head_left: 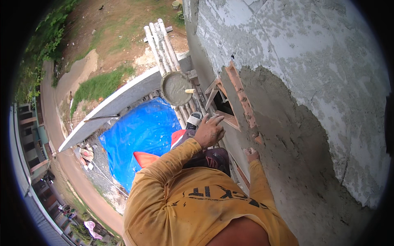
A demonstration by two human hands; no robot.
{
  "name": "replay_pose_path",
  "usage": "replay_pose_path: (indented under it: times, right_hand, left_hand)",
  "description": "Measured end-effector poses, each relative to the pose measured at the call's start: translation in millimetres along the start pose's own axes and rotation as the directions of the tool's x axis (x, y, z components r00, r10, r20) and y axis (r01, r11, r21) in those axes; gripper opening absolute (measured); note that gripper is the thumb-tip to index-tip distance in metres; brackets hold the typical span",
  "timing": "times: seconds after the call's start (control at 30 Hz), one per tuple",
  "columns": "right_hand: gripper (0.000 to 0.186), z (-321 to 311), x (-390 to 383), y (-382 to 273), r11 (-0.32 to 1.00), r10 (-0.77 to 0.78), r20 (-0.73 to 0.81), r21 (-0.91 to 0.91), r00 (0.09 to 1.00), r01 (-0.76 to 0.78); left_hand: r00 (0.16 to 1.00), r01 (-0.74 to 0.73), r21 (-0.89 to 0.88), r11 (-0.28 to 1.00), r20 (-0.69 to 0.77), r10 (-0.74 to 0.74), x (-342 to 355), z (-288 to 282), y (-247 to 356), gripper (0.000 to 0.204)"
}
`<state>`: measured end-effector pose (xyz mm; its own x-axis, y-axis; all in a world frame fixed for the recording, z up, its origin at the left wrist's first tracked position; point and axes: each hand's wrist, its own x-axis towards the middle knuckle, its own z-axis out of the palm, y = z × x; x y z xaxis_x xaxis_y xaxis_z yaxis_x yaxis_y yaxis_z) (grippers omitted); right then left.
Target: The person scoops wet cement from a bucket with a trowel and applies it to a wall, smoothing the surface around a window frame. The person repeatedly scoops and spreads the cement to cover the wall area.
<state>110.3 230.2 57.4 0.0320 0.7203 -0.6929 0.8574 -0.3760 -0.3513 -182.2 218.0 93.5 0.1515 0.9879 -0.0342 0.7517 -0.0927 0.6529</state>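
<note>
From where I watch, the platform of pale wooden poles point(162, 45) is narrow: its left edge drops off over a blue tarp point(141, 135), and its right side is hemmed in by the tall wall point(293, 139). Room to move is mostly along the poles, and a round basin point(176, 96) of grey mortar stands across them, just ahead of the sandalled foot point(193, 120). A tool's pale yellow handle point(190, 91) juts over its rim. Beside the poles is a framed opening point(225, 107); farther left runs a low grey wall point(113, 96).

The left hand point(209, 131) hangs above the poles, fingers loosely bent and apart, nothing visible in them. The right hand point(252, 155) is by the wall with fingers curled; I can't tell whether they grip anything. Just above it, a long reddish-brown strip point(243, 98) slants up the wall face, blotched with grey. Around it the mortar coat is dark and damp-looking, ending raggedly against paler wall.
</note>
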Motion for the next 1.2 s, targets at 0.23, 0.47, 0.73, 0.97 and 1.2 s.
replay_pose_path:
  times: [0.23, 0.47, 0.73, 0.97, 1.2]
  right_hand:
    - [0.033, 99, 13, 73, 0.966, 0.242, 0.449, -0.192, 0.86, -0.172]
    - [0.036, 118, 4, 38, 0.915, 0.082, 0.651, -0.35, 0.755, 0.202]
    - [0.034, 80, -25, 40, 0.923, 0.086, 0.584, -0.353, 0.807, 0.156]
    - [0.042, 66, -30, 80, 0.927, 0.1, 0.6, -0.346, 0.794, 0.144]
    - [0.039, 85, 13, 65, 0.805, -0.018, 0.616, -0.458, 0.788, 0.377]
  left_hand:
    - [0.634, 0.357, 0.343, 0.869, 0.595, -0.495, -98, -13, -111, 0.035]
    - [0.618, 0.32, 0.38, 0.868, 0.611, -0.495, -162, 57, -119, 0.029]
    - [0.597, 0.491, 0.404, 0.772, 0.49, -0.636, -185, 52, -64, 0.031]
    - [0.75, 0.452, 0.423, 0.785, 0.297, -0.591, -202, 53, -63, 0.031]
    - [0.757, 0.477, 0.161, 0.864, 0.424, -0.497, -190, 14, -58, 0.032]
